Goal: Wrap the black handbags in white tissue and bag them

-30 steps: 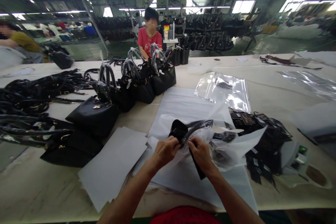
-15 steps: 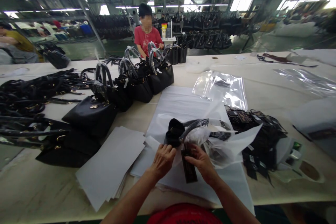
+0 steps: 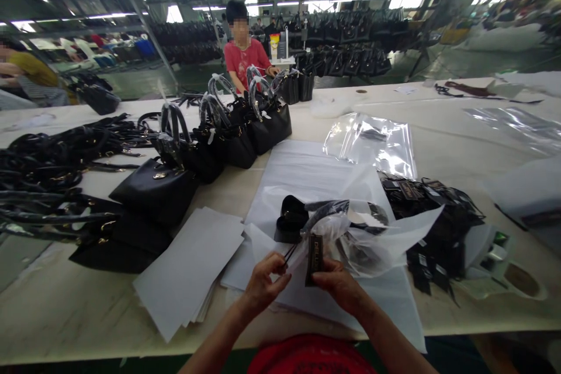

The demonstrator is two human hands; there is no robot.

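Between the fingers of my right hand point(image 3: 337, 281) is a dark hang tag point(image 3: 314, 260) with pale lettering, held upright. My left hand point(image 3: 268, 276) pinches the tag's thin black cord point(image 3: 289, 252), drawn out to the left. Just beyond both hands lies a black handbag point(image 3: 291, 219), partly covered by thin white tissue and clear wrap; much of its body is hidden. Its handle point(image 3: 326, 210), covered in plastic, arches to the right. Under the bag is a stack of white tissue sheets point(image 3: 302, 169).
To the left are a stack of white cards point(image 3: 190, 269), several black handbags point(image 3: 153, 190) and a heap of straps point(image 3: 74, 149). On the right are a pile of dark tags point(image 3: 438, 216) and clear plastic bags point(image 3: 372, 137). A co-worker point(image 3: 245, 58) in red stands across the table.
My right hand has raised and turned the tag so its lettering shows. My left hand has moved down from the bag's edge and now pulls the cord.
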